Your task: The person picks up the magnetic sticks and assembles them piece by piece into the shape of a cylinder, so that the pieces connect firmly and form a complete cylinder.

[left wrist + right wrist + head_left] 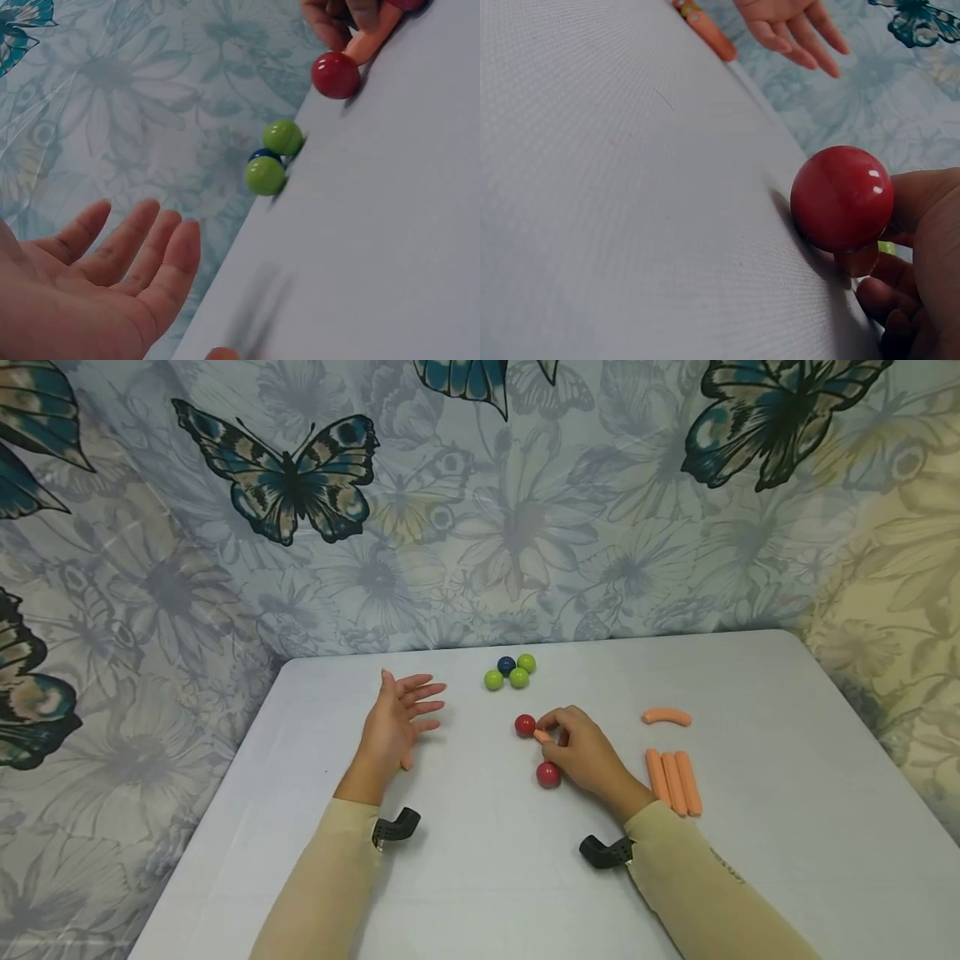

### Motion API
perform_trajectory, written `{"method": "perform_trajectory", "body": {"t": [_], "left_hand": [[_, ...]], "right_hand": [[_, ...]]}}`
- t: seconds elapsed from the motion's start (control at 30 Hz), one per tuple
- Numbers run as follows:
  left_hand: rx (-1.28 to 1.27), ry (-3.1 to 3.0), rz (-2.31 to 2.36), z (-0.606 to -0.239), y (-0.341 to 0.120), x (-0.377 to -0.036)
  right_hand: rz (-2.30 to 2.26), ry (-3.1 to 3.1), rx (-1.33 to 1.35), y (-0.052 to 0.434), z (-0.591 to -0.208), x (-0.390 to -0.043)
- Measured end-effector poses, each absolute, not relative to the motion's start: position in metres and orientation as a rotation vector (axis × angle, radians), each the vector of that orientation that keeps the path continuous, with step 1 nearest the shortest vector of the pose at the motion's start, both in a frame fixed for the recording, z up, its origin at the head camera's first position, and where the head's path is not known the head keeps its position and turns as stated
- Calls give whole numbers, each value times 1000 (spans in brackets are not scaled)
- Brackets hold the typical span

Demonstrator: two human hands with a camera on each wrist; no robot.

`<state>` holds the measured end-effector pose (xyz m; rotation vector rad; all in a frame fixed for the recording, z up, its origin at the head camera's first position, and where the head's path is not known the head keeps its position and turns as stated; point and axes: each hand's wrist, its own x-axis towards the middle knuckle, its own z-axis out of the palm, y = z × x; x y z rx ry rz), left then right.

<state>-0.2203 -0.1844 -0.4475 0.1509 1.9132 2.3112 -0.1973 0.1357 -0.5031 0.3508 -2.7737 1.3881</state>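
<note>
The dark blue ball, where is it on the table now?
In the head view, the dark blue ball sits near the table's far edge, middle, among three green balls, beyond the right hand.

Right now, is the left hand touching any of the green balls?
Apart. The head view shows bare table between the open left hand and the green balls; the left wrist view shows the gap too.

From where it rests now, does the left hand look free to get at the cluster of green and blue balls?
Probably yes. The left hand lies open on the table, holding nothing, and the stretch between it and the balls is bare. The right hand works nearer, by the red balls, out of the way.
</note>
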Motion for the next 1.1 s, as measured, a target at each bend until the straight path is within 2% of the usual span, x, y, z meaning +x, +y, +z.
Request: {"method": "perform_trajectory", "body": {"t": [0.33, 0.57, 0.87, 1.1], "left_hand": [[118, 1910, 2284, -434, -223, -224], [138, 1994, 2062, -429, -237, -224], [181, 2000, 1883, -427, -238, -224], [35, 2147, 1596, -426, -233, -221]], "right_hand": [[1383, -2781, 350, 136, -503, -196], [1370, -2779, 359, 136, -502, -196], [1359, -2783, 344, 137, -503, -196], [1382, -2772, 360, 138, -503, -197]]}}
